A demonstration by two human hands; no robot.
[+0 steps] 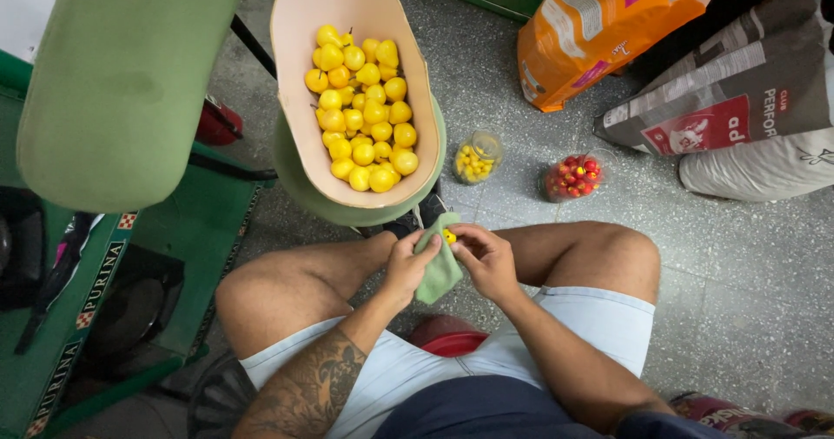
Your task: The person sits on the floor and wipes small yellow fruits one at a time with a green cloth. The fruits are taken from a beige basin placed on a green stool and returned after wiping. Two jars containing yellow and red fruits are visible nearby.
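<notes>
**Yellow fruit wiped in a soft green cloth**

Yellow and small, the fruit [449,236] sits at centre frame, pinched through a limp green cloth [439,270] by the left hand [408,264]; the right hand [486,258] nips it from the other side. It looks light, smooth, likely slippery and easily bruised: hold its sides gently. More fill the pink tub [291,100] above.
</notes>
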